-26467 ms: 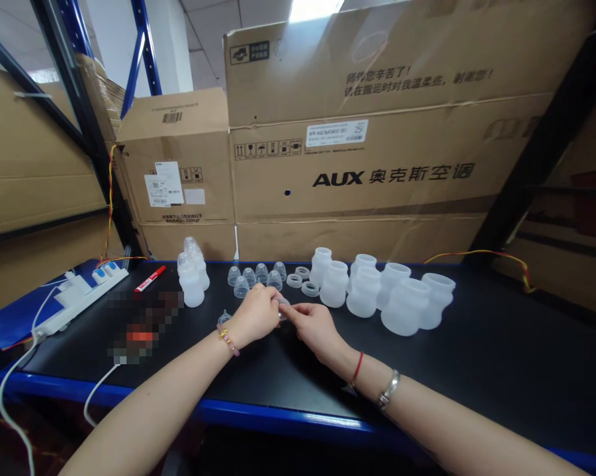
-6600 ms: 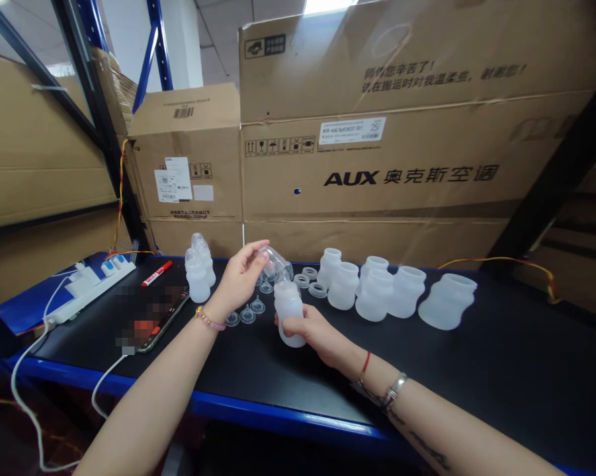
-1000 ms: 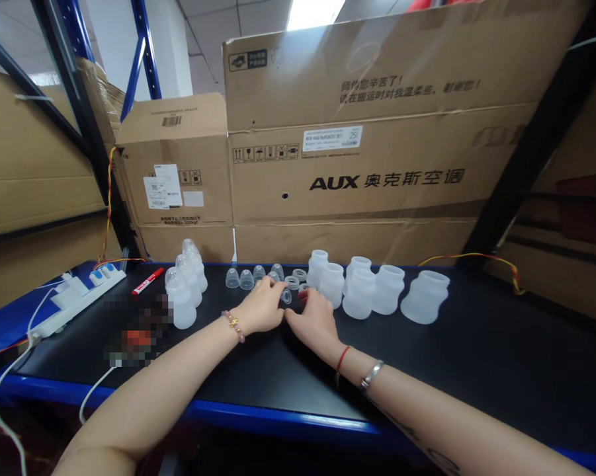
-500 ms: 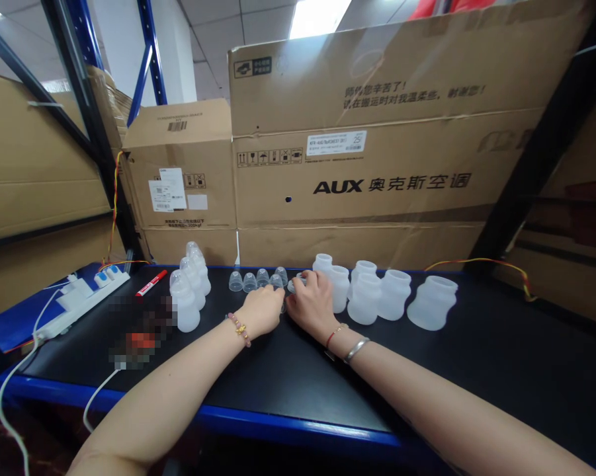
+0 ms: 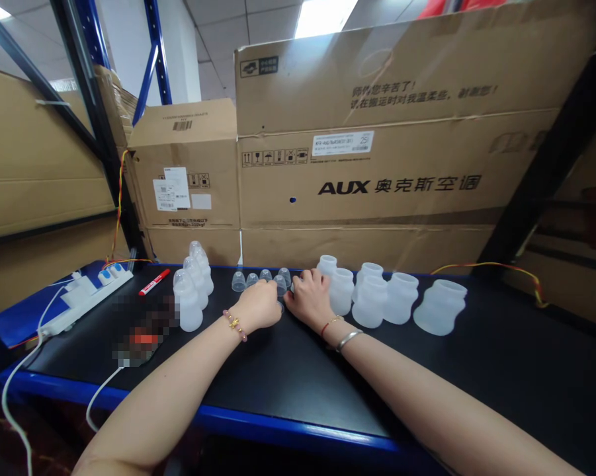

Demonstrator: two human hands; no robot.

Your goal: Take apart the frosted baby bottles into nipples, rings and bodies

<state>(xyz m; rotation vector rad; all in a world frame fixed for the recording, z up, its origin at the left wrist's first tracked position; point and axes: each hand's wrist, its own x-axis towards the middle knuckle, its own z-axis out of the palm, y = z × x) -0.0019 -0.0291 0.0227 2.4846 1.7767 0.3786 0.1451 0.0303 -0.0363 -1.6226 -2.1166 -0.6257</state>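
Fingers curled inward, my left hand [image 5: 258,304] is closed low over the table among the small clear domed caps [image 5: 238,281]. A bit of something clear shows by its fingertips, too hidden to name. Close on its right is my right hand [image 5: 308,297], its fingers bent down and its fingertips hidden from me. Several caps stand in a loose group just behind the hands. Open translucent white baby bottles [image 5: 370,301] stand to the right, the nearest beside my right hand. Several capped bottles [image 5: 190,307] form a row on the left.
A red marker [image 5: 154,282] and a blurred-out item [image 5: 146,337] with a white cable lie at the left. Behind them is a white power strip [image 5: 86,301]. Cardboard panels [image 5: 367,218] wall off the back of the black table [image 5: 298,390], which has a blue front edge.
The view has shifted slightly, moving the scene a little to the right. Both hands stay close together at the caps, with only small finger movement. The bottles and caps keep their arrangement.
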